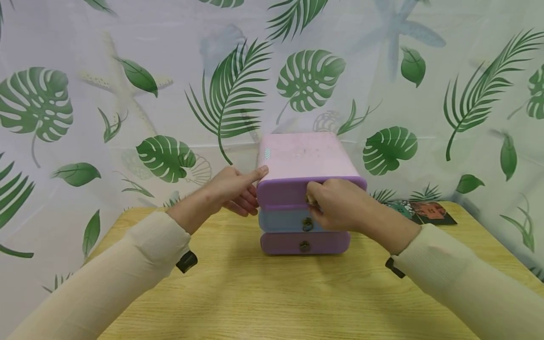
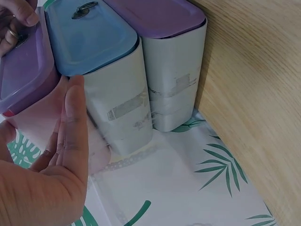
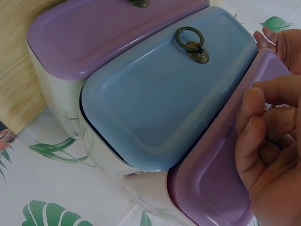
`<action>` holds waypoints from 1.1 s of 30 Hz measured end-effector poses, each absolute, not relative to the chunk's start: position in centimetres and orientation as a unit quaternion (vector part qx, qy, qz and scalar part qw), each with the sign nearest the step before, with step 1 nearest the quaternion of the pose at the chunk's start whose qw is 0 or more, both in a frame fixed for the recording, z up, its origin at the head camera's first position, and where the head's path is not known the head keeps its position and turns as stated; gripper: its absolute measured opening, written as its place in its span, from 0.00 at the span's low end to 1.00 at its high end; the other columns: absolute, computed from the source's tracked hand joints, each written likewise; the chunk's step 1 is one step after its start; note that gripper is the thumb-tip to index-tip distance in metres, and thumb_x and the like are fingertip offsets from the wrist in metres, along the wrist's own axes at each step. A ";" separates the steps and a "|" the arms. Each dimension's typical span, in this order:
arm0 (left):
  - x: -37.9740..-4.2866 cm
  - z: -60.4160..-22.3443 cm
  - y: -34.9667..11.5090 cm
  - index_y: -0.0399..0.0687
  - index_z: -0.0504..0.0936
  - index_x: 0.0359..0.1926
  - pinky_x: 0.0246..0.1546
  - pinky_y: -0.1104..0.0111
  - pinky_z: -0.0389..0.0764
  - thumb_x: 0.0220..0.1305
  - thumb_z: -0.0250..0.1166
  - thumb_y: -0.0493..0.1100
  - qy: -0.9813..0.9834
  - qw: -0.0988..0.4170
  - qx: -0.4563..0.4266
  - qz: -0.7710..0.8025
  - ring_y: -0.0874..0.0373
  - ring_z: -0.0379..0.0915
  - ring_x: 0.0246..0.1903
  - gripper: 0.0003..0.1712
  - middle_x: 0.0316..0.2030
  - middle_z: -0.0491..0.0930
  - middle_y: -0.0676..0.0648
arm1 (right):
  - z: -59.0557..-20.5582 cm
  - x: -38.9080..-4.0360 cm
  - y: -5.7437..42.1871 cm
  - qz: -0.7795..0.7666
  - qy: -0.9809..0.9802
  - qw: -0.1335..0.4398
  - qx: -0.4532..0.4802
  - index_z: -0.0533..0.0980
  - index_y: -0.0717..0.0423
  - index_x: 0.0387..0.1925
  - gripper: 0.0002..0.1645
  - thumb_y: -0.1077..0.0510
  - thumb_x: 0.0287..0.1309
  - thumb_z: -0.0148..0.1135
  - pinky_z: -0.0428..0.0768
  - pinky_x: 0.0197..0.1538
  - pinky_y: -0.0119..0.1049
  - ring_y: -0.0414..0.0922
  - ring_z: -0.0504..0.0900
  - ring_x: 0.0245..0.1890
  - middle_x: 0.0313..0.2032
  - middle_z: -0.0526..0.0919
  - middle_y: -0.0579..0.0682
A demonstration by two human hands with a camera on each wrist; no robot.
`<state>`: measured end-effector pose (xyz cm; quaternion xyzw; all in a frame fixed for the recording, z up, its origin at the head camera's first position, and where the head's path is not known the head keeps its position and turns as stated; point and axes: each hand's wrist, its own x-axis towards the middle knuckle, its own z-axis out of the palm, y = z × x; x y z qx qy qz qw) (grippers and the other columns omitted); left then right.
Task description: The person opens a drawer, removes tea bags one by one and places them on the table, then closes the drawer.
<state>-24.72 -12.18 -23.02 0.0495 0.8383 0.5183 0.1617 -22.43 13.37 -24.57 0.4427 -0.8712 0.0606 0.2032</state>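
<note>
A small three-tier drawer chest with a pink top [image 1: 306,153] stands on the table. Its top drawer front [image 1: 280,192] is purple, the middle one [image 3: 155,99] blue and the lowest [image 1: 280,243] purple. My right hand [image 1: 340,203] curls its fingers at the top drawer's brass ring pull [image 2: 11,33], which is mostly covered by the fingers. Against the chest's upper left side rests my left hand [image 1: 235,189], thumb on the top edge, fingers straight along the pink side [image 2: 42,110]. A brass ring pull [image 3: 189,40] hangs on the blue drawer.
The wooden table [image 1: 272,297] spreads out in front of the chest. Behind hangs a leaf-printed cloth [image 1: 238,28]. A dark, colourfully printed flat item [image 1: 429,212] lies at the table's back right, beyond my right wrist.
</note>
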 end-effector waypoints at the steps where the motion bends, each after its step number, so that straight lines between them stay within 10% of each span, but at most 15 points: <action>1: -24.7 -23.1 -12.2 0.35 0.80 0.34 0.31 0.60 0.84 0.53 0.55 0.73 0.839 0.163 0.049 0.516 0.47 0.80 0.30 0.41 0.31 0.82 0.38 | -24.6 -22.5 13.4 0.061 -0.872 0.200 0.442 0.67 0.51 0.23 0.09 0.63 0.47 0.60 0.72 0.20 0.29 0.34 0.66 0.16 0.18 0.69 0.40; 22: -24.7 -26.7 -12.1 0.32 0.76 0.40 0.30 0.56 0.84 0.51 0.32 0.85 0.824 0.203 0.024 0.529 0.44 0.79 0.31 0.59 0.35 0.81 0.36 | -26.7 -22.4 13.7 0.081 -0.891 0.219 0.389 0.66 0.51 0.30 0.06 0.62 0.53 0.54 0.69 0.17 0.29 0.33 0.63 0.13 0.18 0.69 0.40; 33: -24.5 -28.3 -12.1 0.31 0.72 0.46 0.36 0.53 0.82 0.62 0.38 0.74 0.752 0.257 -0.001 0.607 0.39 0.78 0.34 0.47 0.36 0.77 0.34 | -28.9 -21.3 14.8 0.079 -0.860 0.283 0.418 0.69 0.54 0.47 0.18 0.59 0.53 0.57 0.51 0.10 0.27 0.32 0.51 0.07 0.10 0.57 0.35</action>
